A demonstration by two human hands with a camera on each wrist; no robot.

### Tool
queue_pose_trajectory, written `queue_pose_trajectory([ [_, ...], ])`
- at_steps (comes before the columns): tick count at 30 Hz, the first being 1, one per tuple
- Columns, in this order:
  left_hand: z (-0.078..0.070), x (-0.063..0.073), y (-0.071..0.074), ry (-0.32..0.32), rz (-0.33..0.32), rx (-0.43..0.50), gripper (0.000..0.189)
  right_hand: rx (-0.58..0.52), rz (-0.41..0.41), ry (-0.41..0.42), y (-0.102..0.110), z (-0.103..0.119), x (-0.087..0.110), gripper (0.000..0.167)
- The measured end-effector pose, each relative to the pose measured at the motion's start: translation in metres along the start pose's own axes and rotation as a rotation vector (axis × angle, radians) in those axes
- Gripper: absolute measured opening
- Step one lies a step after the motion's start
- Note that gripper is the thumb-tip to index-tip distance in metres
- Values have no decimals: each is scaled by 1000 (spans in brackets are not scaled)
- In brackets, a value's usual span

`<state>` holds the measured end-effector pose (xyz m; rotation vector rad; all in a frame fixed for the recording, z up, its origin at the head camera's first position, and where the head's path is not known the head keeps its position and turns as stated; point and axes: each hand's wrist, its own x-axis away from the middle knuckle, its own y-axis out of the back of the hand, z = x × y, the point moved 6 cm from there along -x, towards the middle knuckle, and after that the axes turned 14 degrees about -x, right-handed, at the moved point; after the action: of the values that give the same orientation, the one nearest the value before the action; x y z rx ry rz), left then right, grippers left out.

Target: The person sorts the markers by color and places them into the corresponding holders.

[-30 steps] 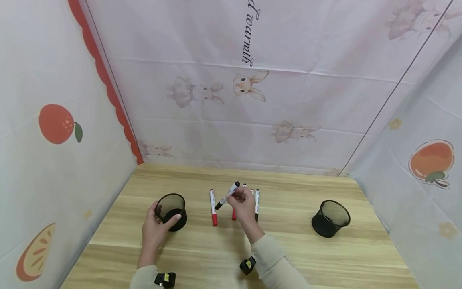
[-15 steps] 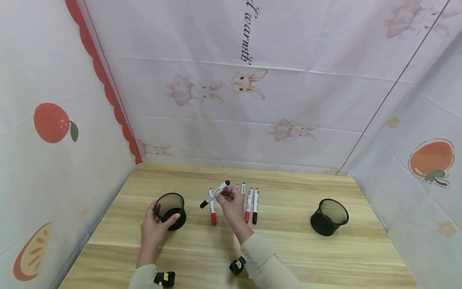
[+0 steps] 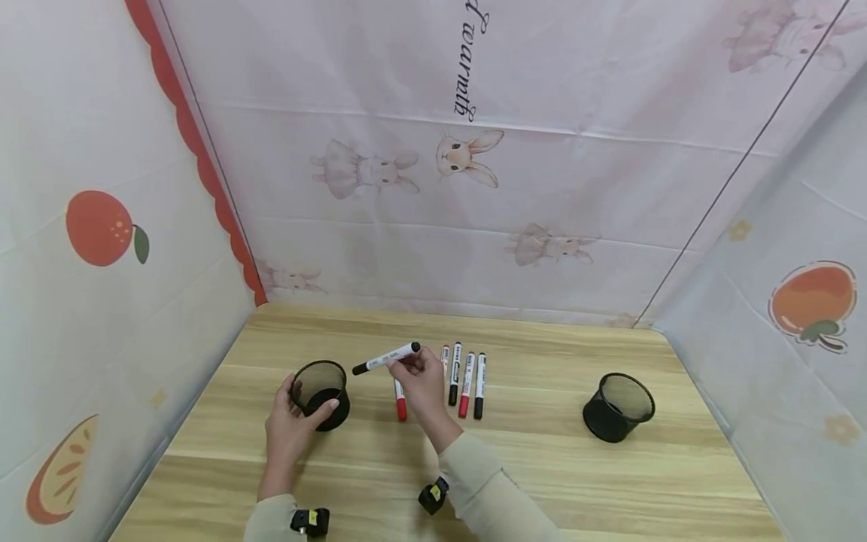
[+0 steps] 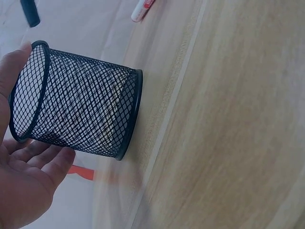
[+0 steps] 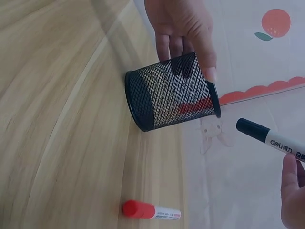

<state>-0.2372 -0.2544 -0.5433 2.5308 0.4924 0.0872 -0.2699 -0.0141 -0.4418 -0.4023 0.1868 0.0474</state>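
Observation:
A black mesh pen cup (image 3: 320, 376) stands on the left of the table. My left hand (image 3: 287, 430) holds it, the thumb on the near side of its rim and the fingers round its far side; the left wrist view shows the cup's mesh wall (image 4: 86, 100) between them. My right hand (image 3: 425, 388) pinches a white whiteboard marker (image 3: 386, 359) with black ends, in the air just right of the cup. Its black cap (image 5: 252, 130) points toward the cup's mouth. Below it lies a red-capped marker (image 3: 401, 406), partly hidden behind the held marker and my right hand.
Several markers with red or black caps lie side by side right of my right hand, among them a black-capped marker (image 3: 480, 385). A second black mesh cup (image 3: 606, 418) stands at the right. Printed cloth walls (image 3: 406, 278) border the wooden table (image 3: 542, 467).
My right hand has carried the black-capped marker left toward the cup, turning it closer to level. The markers behind it have come into view. My left hand and the cup have stayed put.

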Motion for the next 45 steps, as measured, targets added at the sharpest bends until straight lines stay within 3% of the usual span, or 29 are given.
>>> queue_pose_trajectory([
  [10,-3,-2,0,-10,-6,1,102,-19,28,-35,-10,-4,-6,19],
  [16,-4,-2,1,-12,-16,-7,102,2,95,-41,-20,-6,-10,18],
  [24,-4,-1,1,-19,-17,1,100,86,159,-44,-28,-11,-12,15],
  [31,-4,-2,0,-19,-8,14,101,164,198,-42,-25,-45,-22,15],
  [34,-3,-2,1,-13,-6,13,102,221,213,-24,-27,-47,-22,14],
  [42,-2,-1,0,-20,-4,24,102,380,367,47,-36,-52,-18,12],
  [45,-3,-1,-1,-30,-4,34,101,412,388,63,-38,-55,-19,11],
])
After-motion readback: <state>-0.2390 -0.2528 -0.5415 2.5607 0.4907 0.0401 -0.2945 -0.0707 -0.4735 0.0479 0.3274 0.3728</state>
